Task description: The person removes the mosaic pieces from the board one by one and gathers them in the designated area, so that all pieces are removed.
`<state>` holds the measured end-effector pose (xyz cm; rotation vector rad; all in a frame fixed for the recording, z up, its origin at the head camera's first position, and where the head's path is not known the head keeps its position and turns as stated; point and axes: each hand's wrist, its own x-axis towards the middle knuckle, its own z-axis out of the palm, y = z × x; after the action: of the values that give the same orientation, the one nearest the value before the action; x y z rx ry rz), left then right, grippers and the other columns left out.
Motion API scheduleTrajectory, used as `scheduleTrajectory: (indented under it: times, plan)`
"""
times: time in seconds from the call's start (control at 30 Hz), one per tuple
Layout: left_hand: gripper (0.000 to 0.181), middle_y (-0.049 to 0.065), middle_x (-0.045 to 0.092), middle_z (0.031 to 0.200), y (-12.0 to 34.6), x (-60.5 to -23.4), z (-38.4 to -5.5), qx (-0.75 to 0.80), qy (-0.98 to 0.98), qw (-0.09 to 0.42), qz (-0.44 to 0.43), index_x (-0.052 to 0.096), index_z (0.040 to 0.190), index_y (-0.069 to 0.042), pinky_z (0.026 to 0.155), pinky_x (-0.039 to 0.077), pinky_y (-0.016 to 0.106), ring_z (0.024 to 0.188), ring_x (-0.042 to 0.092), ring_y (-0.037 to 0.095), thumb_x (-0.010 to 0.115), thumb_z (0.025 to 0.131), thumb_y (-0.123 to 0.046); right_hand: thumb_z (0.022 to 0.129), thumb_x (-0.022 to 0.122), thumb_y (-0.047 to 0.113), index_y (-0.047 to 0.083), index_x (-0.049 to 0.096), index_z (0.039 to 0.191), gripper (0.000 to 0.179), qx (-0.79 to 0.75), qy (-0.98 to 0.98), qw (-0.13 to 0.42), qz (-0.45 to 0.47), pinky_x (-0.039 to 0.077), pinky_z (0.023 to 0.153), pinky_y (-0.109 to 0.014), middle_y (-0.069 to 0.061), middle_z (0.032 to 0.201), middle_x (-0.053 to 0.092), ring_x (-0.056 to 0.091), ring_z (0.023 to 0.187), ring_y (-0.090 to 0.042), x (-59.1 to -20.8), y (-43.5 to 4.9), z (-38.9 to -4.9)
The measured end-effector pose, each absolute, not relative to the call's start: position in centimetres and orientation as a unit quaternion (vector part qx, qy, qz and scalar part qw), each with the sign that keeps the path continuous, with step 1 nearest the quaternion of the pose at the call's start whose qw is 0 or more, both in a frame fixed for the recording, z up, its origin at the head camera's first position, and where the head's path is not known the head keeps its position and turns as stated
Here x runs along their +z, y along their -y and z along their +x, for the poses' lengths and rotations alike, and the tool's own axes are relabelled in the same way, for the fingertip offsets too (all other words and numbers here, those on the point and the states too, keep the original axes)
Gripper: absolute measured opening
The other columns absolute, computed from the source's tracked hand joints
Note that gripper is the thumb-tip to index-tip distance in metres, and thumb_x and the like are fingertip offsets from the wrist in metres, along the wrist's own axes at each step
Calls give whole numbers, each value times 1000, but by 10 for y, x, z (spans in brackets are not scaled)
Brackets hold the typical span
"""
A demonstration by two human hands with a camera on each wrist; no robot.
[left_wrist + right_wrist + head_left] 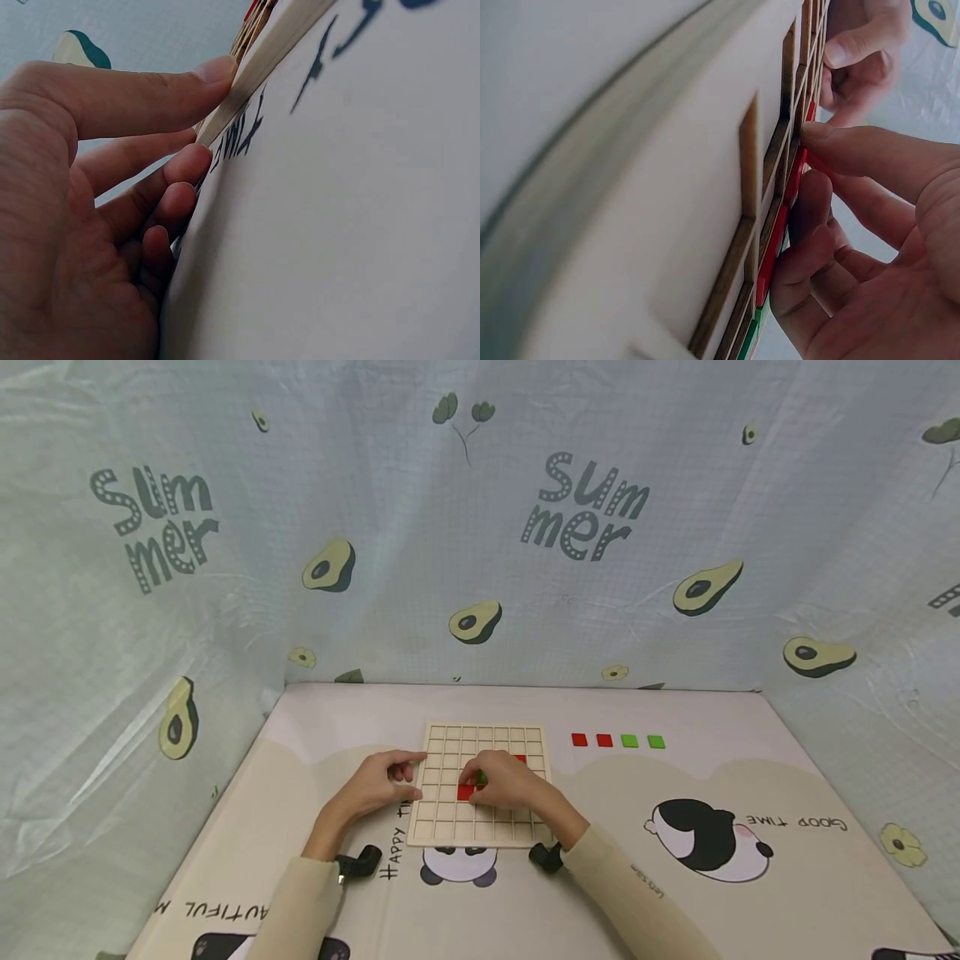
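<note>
Fingers of the left hand (pixel 381 781) lie along the side of the wooden grid board (pixel 441 774), thumb and index spread apart with their tips touching its edge, the others loosely bent; they brace the frame rather than wrap round it. The board lies flat on the desk (pixel 810 760), just right of these fingers. It looks light and stiff, likely to slide if nudged, so steadying it by the outer rim seems sensible.

Farther right, between the two hands, a red tile (pixel 465 793) sits at the fingertips of the right hand (pixel 508 779), its thumb and fingers bent in to pinch it over the grid. Just past that tile, partly under the same fingers, a green tile (pixel 482 780) shows, and another red square (pixel 520 759) peeks out beyond the knuckles. The hand covers much here, so I cannot tell whether the pinched tile is fully seated.

Well right of those fingers, two red pieces (pixel 580 740) and then two green pieces (pixel 630 741) lie in a row. Such tiles look thin, rigid and very light, perhaps slippery on their flat faces; opposite edges would be the surest place to take hold.
</note>
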<state>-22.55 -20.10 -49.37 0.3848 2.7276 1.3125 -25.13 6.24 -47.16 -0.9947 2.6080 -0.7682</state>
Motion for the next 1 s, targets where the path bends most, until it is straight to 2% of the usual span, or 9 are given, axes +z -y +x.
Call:
scheduleTrajectory:
  times: [0.43, 1.0]
  plan:
    - [64, 5, 59, 87, 202, -498, -227, 431, -892, 46, 128, 67, 135, -4, 73, 41, 26, 81, 51, 17, 85, 75, -12, 87, 77, 11, 18, 75, 101, 16, -262, -900, 129, -324, 48, 76, -24, 8, 92, 68, 58, 83, -8, -470, -60, -249]
    - [63, 4, 59, 87, 202, -497, -227, 430, -892, 44, 134, 67, 135, -4, 73, 41, 25, 80, 51, 16, 85, 75, -12, 84, 77, 7, 12, 77, 103, 20, -262, -893, 116, -346, 49, 76, -25, 5, 92, 71, 59, 82, -8, -470, -59, -250]
